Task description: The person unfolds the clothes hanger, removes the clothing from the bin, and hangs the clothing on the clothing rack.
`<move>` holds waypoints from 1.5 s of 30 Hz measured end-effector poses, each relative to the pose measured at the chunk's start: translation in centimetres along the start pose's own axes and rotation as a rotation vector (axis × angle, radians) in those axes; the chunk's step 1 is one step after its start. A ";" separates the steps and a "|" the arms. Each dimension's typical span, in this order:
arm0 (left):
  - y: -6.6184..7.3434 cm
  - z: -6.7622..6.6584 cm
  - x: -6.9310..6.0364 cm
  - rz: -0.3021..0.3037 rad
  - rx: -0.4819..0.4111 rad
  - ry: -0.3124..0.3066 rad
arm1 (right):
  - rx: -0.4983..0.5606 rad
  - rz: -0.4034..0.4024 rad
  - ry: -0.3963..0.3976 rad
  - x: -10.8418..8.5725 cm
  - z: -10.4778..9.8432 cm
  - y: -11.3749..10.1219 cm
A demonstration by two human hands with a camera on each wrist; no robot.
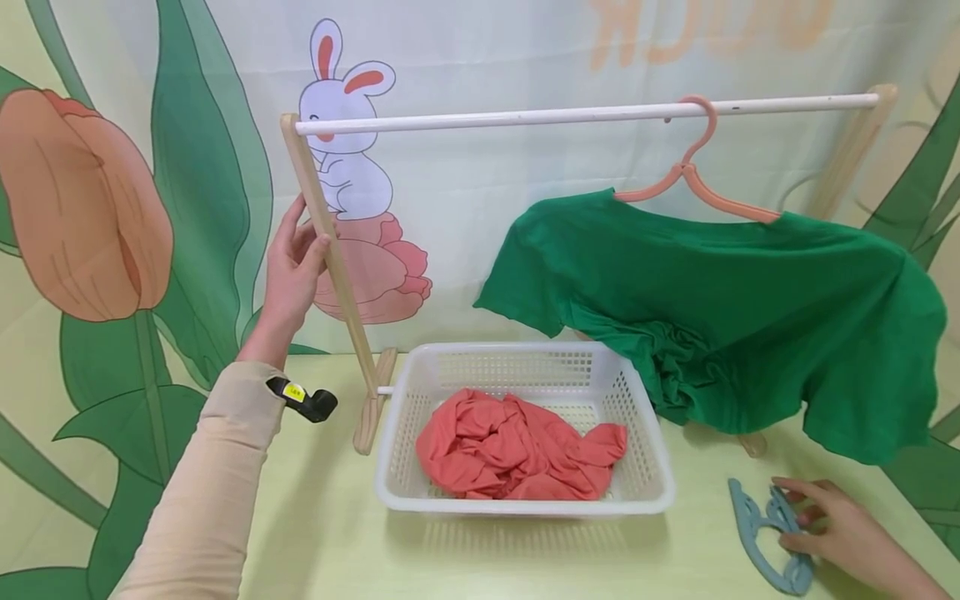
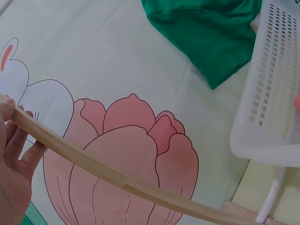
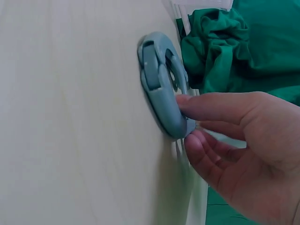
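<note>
My left hand (image 1: pixel 294 265) holds the wooden post (image 1: pixel 349 317) at the left end of a clothes rack, thumb on one side and fingers on the other; the left wrist view shows this too. At the lower right, my right hand (image 1: pixel 851 533) pinches a blue-grey folding clothes hanger (image 1: pixel 747 525) close to the table. In the right wrist view the folded hanger (image 3: pixel 164 101) is between thumb and fingers. A green T-shirt (image 1: pixel 697 275) hangs on a pink hanger (image 1: pixel 731 202), hooked over the white rail (image 1: pixel 487 120) toward the right.
A white perforated basket (image 1: pixel 525 506) stands under the rack, with crumpled coral-red cloth (image 1: pixel 517 450) inside. The shirt's lower folds reach the basket's right rim. Behind the rack hangs a printed backdrop (image 1: pixel 480 42). The rack's left wooden foot (image 1: pixel 367 425) rests beside the basket.
</note>
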State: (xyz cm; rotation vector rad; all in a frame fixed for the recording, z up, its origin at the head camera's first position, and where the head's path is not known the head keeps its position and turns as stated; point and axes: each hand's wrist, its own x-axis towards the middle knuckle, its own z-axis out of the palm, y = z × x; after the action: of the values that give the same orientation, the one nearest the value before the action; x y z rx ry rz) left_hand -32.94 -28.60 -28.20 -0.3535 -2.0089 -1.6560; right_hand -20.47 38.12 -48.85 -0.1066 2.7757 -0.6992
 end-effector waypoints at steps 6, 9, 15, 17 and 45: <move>0.1 0.0 -0.1 0.009 -0.007 -0.001 | 0.013 -0.007 -0.033 0.3 0.2 0.4; 0.0 0.0 0.0 0.016 -0.015 -0.007 | 0.031 -0.006 -0.042 0.3 0.2 0.4; 0.1 0.0 0.1 -0.006 -0.004 0.002 | 0.050 -0.036 -0.047 0.3 0.0 0.2; 0.2 0.0 0.0 -0.010 -0.003 -0.004 | 0.040 -0.031 -0.042 0.4 0.0 0.0; -0.2 -0.3 0.1 0.001 -0.040 -0.017 | 0.102 -0.410 0.057 -1.4 -2.5 -5.1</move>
State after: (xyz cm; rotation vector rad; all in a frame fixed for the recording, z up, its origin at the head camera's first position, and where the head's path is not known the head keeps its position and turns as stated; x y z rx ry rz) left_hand -33.03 -28.99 -28.26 -0.3846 -1.9898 -1.6998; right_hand -19.82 34.92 -44.01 -0.6583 2.7901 -0.9509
